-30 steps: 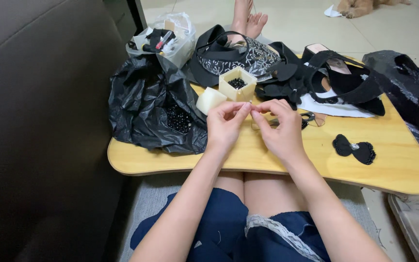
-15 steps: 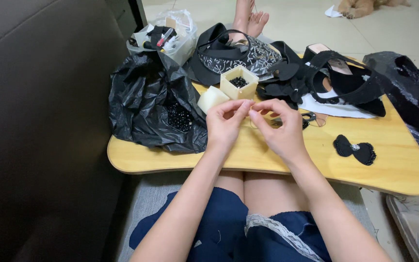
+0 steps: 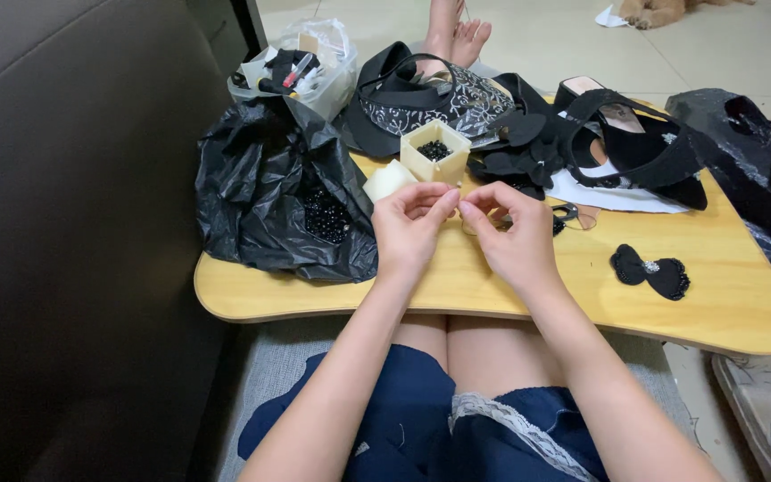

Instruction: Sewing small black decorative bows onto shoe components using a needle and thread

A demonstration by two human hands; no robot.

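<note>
The small cream box (image 3: 435, 153) of black beads served as the landmark. Far left of it, a crumpled black plastic bag (image 3: 265, 192) lay open on the wooden counter (image 3: 510, 295), more black beads showing in its folds. Behind and left of the box sat a clear plastic tub (image 3: 314, 67) of odds and ends; its labels were too small to tell. Just in front of the box, the left hand (image 3: 408, 232) and right hand (image 3: 515, 236) met, fingers pinched together on something too tiny to make out, probably a bead or thread. Right of the box lay black straps and shoe pieces (image 3: 635, 147) over white paper (image 3: 604, 195). Further right and nearer, one beaded black bow (image 3: 651, 270) looked finished; the heap suggested plenty left.
</note>
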